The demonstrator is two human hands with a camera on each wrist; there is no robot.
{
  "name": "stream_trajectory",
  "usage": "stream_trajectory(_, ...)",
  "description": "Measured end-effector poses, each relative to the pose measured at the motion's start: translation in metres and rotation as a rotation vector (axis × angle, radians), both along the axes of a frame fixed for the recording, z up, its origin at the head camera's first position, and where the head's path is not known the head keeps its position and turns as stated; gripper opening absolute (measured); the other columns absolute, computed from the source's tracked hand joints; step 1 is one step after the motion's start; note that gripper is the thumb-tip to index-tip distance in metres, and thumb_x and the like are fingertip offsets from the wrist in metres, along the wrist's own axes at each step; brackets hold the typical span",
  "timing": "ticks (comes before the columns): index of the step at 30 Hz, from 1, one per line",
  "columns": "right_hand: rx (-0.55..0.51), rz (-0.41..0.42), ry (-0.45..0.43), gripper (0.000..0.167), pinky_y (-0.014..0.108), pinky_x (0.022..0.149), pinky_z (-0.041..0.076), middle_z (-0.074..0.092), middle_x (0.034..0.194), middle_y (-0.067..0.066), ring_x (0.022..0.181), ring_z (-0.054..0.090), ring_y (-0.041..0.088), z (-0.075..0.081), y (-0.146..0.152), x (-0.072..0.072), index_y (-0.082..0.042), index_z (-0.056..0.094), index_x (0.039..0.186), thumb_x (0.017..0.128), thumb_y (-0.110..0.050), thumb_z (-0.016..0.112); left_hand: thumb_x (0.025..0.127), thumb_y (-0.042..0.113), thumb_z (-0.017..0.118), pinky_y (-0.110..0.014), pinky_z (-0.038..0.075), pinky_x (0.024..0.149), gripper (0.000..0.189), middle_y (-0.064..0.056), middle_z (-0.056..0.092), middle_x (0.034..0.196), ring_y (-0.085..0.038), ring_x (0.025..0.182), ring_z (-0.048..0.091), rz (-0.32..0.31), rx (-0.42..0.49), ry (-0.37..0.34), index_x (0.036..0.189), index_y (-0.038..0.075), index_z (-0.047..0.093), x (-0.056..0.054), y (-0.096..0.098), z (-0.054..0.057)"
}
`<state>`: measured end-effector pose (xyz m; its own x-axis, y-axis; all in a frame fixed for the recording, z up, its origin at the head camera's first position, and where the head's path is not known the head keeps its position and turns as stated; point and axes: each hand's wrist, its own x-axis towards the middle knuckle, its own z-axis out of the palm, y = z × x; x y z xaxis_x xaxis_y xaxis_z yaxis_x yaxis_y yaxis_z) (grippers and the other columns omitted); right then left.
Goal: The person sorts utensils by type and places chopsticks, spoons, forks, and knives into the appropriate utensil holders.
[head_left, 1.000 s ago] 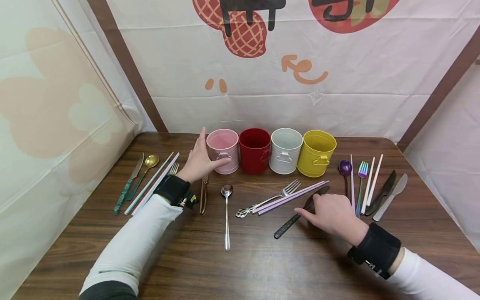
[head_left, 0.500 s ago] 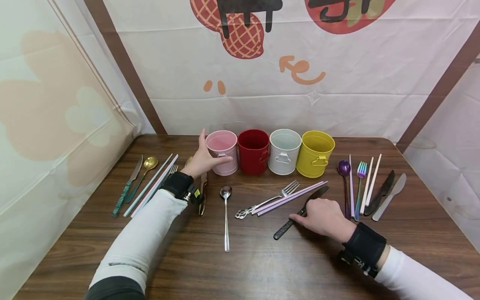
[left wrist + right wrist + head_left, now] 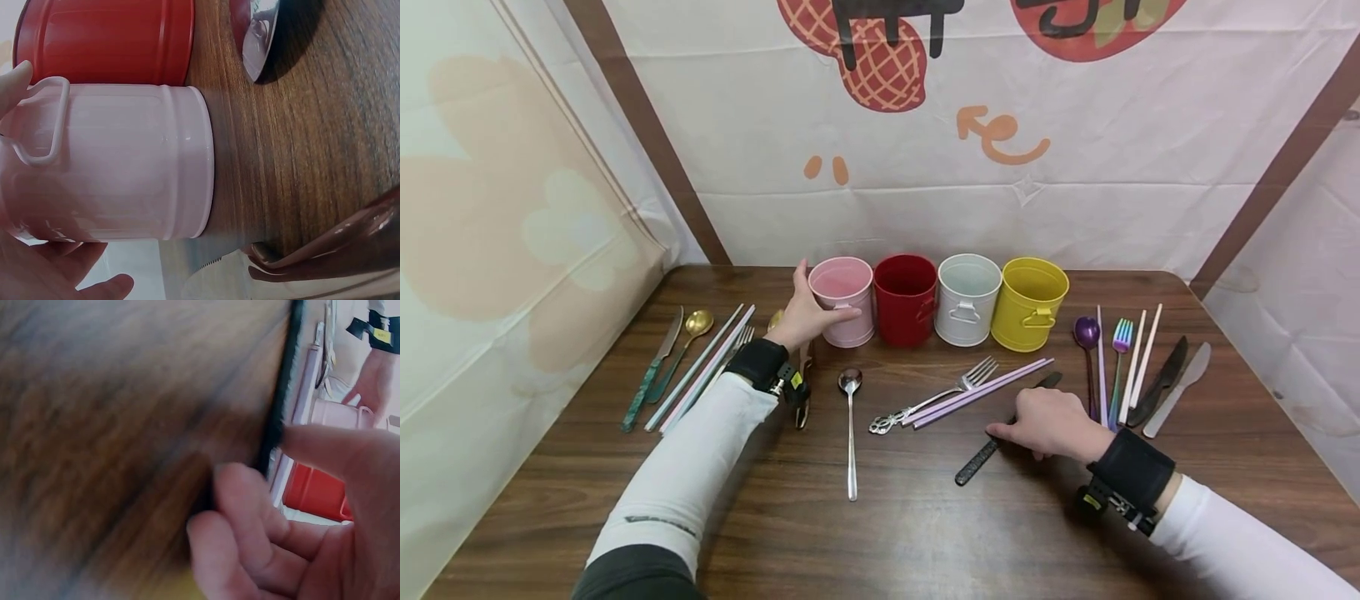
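My left hand (image 3: 805, 317) holds the pink bucket (image 3: 847, 325) by its left side, thumb across the front near the handle and fingers behind. In the left wrist view the bucket's pink wall (image 3: 119, 162) fills the middle; some fingers are partly hidden behind it. My right hand (image 3: 1051, 422) pinches a black knife (image 3: 976, 465) between thumb and fingers, low over the table. The hand covers the knife's middle; its speckled handle and dark blade tip show. In the right wrist view the thumb presses the knife's dark handle (image 3: 278, 412).
A red bucket (image 3: 906, 321), a white bucket (image 3: 968, 321) and a yellow bucket (image 3: 1028, 321) stand beside the pink one. A silver spoon (image 3: 852, 433), silver fork (image 3: 940, 396) and purple chopsticks (image 3: 981, 393) lie in front. More cutlery lies at both sides, including a purple spoon (image 3: 1087, 335).
My right hand has come in from the right and taken hold of the black knife, which has shifted slightly right. My left hand stays at the pink bucket.
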<state>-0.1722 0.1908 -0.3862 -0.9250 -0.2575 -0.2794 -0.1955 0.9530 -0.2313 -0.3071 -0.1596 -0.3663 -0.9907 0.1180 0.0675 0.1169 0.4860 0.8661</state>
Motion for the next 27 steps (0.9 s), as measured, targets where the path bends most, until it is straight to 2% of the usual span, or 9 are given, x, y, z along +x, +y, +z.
stream_trajectory(6, -0.041, 0.012, -0.026, 0.051, 0.03, 0.045, 0.04, 0.051, 0.04, -0.007, 0.042, 0.054, 0.011, 0.007, 0.01, 0.001, -0.015, 0.06, 0.051, 0.086, -0.051, 0.067, 0.079, 0.026, 0.082, -0.045, 0.025, 0.112, 0.12, -0.023, 0.02, 0.152, -0.032, 0.14, 0.025, 0.011, -0.001, -0.008, 0.152, 0.009, -0.013, -0.002, 0.0, -0.001)
stream_trajectory(11, -0.113, -0.002, -0.087, 0.044, 0.027, 0.044, 0.038, 0.055, 0.044, -0.006, 0.044, 0.056, 0.013, 0.008, 0.022, -0.001, -0.014, 0.062, 0.053, 0.084, -0.042, 0.073, 0.079, 0.025, 0.082, -0.045, 0.025, 0.112, 0.117, -0.023, 0.022, 0.152, -0.032, 0.139, 0.027, 0.012, -0.001, -0.01, 0.151, 0.008, -0.009, -0.002, -0.001, -0.002)
stream_trajectory(18, -0.193, 0.017, -0.157, 0.037, 0.027, 0.047, 0.043, 0.058, 0.048, -0.003, 0.046, 0.059, 0.014, 0.009, 0.038, -0.006, -0.011, 0.064, 0.057, 0.086, -0.031, 0.073, 0.079, 0.029, 0.082, -0.044, 0.027, 0.111, 0.115, -0.023, 0.026, 0.15, -0.032, 0.137, 0.03, 0.018, -0.025, -0.016, 0.151, 0.007, -0.005, -0.002, -0.001, -0.002)
stream_trajectory(27, -0.306, -0.05, -0.269, 0.031, 0.027, 0.047, 0.049, 0.062, 0.053, 0.001, 0.05, 0.063, 0.015, 0.008, 0.052, -0.009, -0.005, 0.066, 0.06, 0.087, -0.019, 0.07, 0.08, 0.029, 0.081, -0.045, 0.029, 0.11, 0.109, -0.023, 0.031, 0.145, -0.032, 0.134, 0.034, 0.01, -0.025, -0.023, 0.15, 0.006, 0.0, -0.002, -0.002, -0.002)
